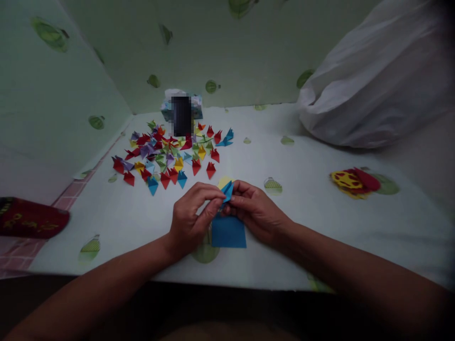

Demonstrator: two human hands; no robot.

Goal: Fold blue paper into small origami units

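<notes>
A blue piece (227, 190) is being held above the table (284, 213), pinched between the fingertips of the left hand (197, 213) and, as far as can be seen, those of the right hand (258, 208). A blue sheet (229, 233) is being partly covered by the hands. Folded papers (165, 156) are being kept beyond the left hand.
</notes>
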